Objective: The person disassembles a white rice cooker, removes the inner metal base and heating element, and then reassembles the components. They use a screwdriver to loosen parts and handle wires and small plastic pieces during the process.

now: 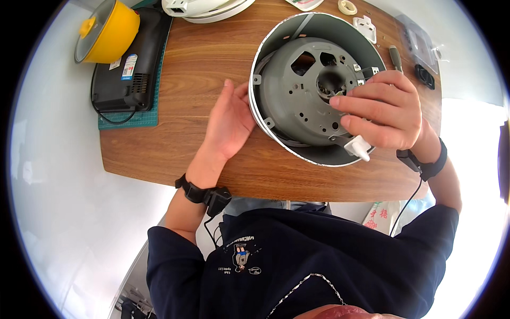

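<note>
A cylindrical metal housing (263, 56) stands on the wooden table, holding a grey dome-shaped inner part (295, 95) with holes, a dark centre opening and small fittings. My left hand (228, 121) is at the housing's left outer wall, palm up, thumb apart, some fingertips hidden by the wall. My right hand (385, 106) lies over the right of the inner part with fingers spread, fingertips at the plate near the centre opening. Below it, a white plastic piece (357, 145) sits on a bracket near the rim. What lies under the right hand is hidden.
A yellow pot (109, 37) rests on a black appliance (127, 90) on a green mat (130, 119) at left. Along the back and right are white round parts (212, 10), a tape roll (346, 7), a white fitting (365, 29), a screwdriver (394, 56) and a clear case (419, 45).
</note>
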Action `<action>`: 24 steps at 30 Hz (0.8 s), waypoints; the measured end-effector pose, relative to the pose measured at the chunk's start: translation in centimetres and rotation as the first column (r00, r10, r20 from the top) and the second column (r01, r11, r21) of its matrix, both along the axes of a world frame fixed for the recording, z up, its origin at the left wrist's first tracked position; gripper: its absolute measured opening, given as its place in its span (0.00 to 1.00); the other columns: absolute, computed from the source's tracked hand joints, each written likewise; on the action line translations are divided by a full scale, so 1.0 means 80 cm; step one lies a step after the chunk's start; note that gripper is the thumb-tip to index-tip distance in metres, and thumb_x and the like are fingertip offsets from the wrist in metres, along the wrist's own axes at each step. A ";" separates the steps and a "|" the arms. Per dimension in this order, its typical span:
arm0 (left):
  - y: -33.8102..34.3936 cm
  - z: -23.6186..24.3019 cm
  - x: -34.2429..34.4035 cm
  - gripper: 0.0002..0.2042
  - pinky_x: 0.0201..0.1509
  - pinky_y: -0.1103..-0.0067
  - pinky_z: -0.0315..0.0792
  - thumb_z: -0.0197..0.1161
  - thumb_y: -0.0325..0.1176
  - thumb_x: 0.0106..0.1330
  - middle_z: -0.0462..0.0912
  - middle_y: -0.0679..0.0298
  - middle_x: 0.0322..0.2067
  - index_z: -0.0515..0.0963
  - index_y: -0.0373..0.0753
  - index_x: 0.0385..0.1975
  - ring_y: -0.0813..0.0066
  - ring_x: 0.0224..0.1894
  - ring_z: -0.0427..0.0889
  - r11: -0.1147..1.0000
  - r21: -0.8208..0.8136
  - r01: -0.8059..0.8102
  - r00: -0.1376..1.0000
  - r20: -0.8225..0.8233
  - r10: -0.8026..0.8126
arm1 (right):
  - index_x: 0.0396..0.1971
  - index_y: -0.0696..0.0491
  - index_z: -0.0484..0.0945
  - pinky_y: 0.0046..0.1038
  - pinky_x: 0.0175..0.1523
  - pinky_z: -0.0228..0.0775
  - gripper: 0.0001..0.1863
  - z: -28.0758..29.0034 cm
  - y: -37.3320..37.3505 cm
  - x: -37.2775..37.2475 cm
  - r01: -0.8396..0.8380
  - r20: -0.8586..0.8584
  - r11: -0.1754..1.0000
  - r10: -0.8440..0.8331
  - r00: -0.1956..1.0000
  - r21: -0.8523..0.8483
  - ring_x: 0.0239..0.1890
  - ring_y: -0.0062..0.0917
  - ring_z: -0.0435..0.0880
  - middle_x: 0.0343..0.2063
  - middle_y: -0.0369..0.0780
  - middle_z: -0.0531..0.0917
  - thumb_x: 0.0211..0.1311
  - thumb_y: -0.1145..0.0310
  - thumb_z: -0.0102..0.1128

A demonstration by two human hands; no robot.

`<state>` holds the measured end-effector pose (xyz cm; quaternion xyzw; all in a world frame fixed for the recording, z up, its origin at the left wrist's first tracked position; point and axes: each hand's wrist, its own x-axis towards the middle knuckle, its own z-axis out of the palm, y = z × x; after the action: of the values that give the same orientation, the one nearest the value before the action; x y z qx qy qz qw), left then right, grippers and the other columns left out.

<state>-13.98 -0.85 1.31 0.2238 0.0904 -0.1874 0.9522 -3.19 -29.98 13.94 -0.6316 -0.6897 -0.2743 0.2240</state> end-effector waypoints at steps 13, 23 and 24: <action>-0.018 -0.014 -0.003 0.31 0.77 0.58 0.66 0.30 0.53 0.86 0.74 0.53 0.70 0.66 0.35 0.73 0.56 0.72 0.73 0.778 -0.607 0.159 0.986 0.137 -0.095 | 0.46 0.53 0.85 0.30 0.47 0.75 0.21 -0.004 -0.010 0.006 0.141 -0.312 0.986 -0.164 0.936 -0.095 0.35 0.28 0.88 0.40 0.37 0.91 0.50 0.82 0.72; -0.035 -0.026 -0.022 0.25 0.76 0.57 0.69 0.36 0.40 0.84 0.75 0.50 0.69 0.70 0.32 0.70 0.52 0.71 0.74 0.864 -0.503 0.036 0.997 -0.045 -0.067 | 0.47 0.54 0.84 0.28 0.51 0.80 0.17 -0.014 -0.019 0.002 0.341 -0.581 0.933 -0.339 0.740 -0.110 0.41 0.29 0.88 0.40 0.37 0.93 0.59 0.83 0.69; -0.035 -0.026 -0.023 0.25 0.77 0.57 0.70 0.36 0.40 0.84 0.74 0.49 0.70 0.69 0.32 0.70 0.52 0.71 0.74 0.864 -0.502 0.028 0.995 -0.067 -0.072 | 0.46 0.55 0.83 0.26 0.50 0.81 0.14 -0.012 -0.019 0.001 0.347 -0.582 0.931 -0.344 0.737 -0.110 0.40 0.27 0.89 0.40 0.37 0.94 0.62 0.83 0.68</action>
<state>-15.82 -3.65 -0.81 -0.0365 0.0726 -0.2382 0.9678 -3.08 -31.49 13.01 -0.8013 -0.4551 -0.1024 0.3746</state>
